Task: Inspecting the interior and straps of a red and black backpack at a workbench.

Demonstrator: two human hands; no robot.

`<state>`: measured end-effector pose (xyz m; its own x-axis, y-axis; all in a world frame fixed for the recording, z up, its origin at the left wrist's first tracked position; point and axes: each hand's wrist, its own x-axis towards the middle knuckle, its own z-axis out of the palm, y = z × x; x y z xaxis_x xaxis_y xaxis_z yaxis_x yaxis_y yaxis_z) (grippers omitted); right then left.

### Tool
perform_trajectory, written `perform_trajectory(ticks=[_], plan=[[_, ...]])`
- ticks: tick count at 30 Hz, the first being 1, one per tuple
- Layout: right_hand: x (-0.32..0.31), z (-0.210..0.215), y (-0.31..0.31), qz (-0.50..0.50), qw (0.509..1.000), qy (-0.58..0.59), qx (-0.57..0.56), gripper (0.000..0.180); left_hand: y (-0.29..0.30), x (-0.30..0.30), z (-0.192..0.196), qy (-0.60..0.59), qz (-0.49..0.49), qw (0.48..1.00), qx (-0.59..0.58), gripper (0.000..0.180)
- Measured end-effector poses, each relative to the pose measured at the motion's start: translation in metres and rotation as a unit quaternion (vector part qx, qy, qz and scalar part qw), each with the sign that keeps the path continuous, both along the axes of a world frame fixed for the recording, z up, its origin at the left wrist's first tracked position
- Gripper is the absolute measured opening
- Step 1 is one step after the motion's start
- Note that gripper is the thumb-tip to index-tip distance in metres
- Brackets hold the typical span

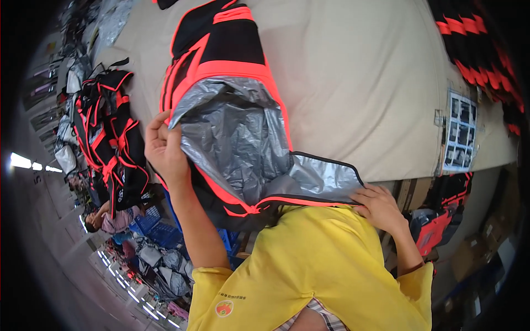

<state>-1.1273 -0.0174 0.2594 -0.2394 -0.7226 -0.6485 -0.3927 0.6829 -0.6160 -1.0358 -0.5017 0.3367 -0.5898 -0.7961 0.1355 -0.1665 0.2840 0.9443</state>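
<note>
A black bag with bright orange-red trim (232, 49) lies on the cloth-covered table in front of me. Its mouth gapes toward me and shows a crinkled silver lining (232, 132). My left hand (165, 149) pinches the left rim of the opening between thumb and fingers. At the right, a silver-lined flap (323, 176) with black edging is folded out over the table's near edge. My right hand (381, 208) grips the outer corner of that flap, with the fingers on top. The bag's near end rests close against my yellow shirt.
Beige cloth (359, 83) covers the table. More black and orange-red bags (110, 138) are piled at the left, others (480, 49) at the far right. A picture sheet (460, 132) lies at the right edge. Blue crates (157, 226) and a person (113, 219) are beyond on the left.
</note>
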Motion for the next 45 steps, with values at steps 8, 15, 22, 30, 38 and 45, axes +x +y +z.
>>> perform_trajectory(ticks=[8,15,22,30,38,45], plan=[[0.001,-0.022,0.007,0.048,0.989,0.135,-0.033,0.034,0.065,0.045,0.044,-0.195,-0.09,0.976,-0.029,0.038],[-0.007,-0.03,0.017,0.016,0.989,0.148,0.001,0.033,0.147,0.066,0.054,-0.369,-0.239,0.867,-0.234,0.078],[0.0,-0.069,0.034,-0.13,0.951,0.271,0.079,0.083,0.177,0.087,-0.018,-0.417,-0.272,0.808,-0.314,0.039],[0.055,-0.071,0.068,-0.34,0.913,0.193,0.117,0.097,0.186,0.112,-0.056,-0.337,-0.308,0.83,-0.321,0.015],[0.145,-0.063,0.037,-0.291,0.922,0.107,0.234,0.065,0.172,0.122,-0.07,-0.279,-0.327,0.844,-0.321,0.01],[0.192,-0.02,-0.052,-0.314,0.937,0.125,0.092,0.035,0.159,0.136,-0.081,-0.251,-0.321,0.857,-0.314,0.014]])
